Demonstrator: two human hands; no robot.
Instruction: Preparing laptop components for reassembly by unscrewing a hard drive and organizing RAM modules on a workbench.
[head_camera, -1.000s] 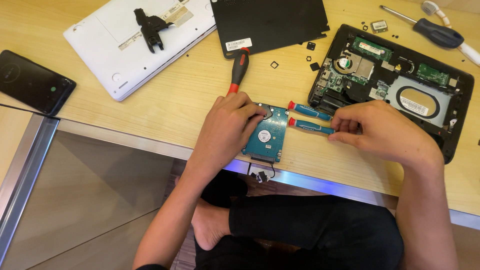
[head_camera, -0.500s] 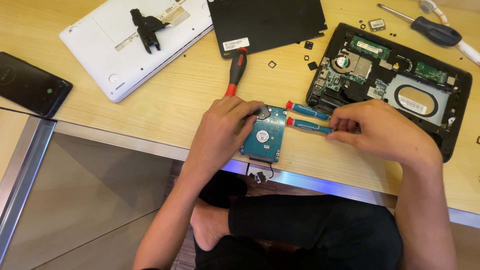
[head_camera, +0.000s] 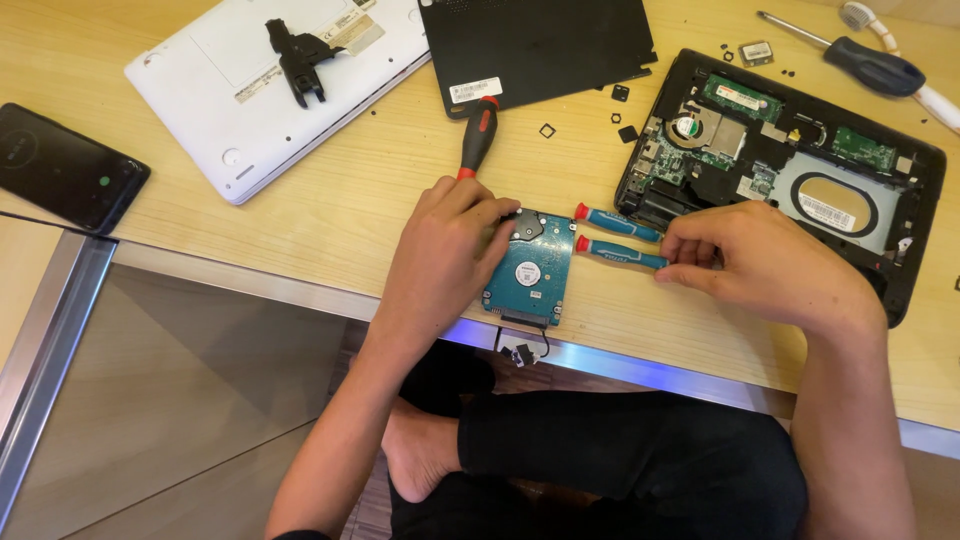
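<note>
A small hard drive (head_camera: 530, 272) lies circuit-board side up near the front edge of the wooden table (head_camera: 330, 215). My left hand (head_camera: 447, 250) rests on its left edge, fingers curled over the top corner. My right hand (head_camera: 770, 265) pinches the handle end of a blue precision screwdriver with a red tip (head_camera: 618, 252), which lies just right of the drive. A second blue screwdriver (head_camera: 615, 220) lies parallel just above it, untouched.
An opened black laptop base (head_camera: 900, 185) with exposed boards sits at right. A black cover panel (head_camera: 535, 45), a white laptop (head_camera: 250, 90), a red-and-black screwdriver (head_camera: 480, 135), a dark phone (head_camera: 60, 165), a larger dark-handled screwdriver (head_camera: 870, 65) and small loose parts lie around.
Both hands stay in nearly the same place; the view has shifted slightly. My right hand's fingers sit a little further along the blue screwdriver's handle.
</note>
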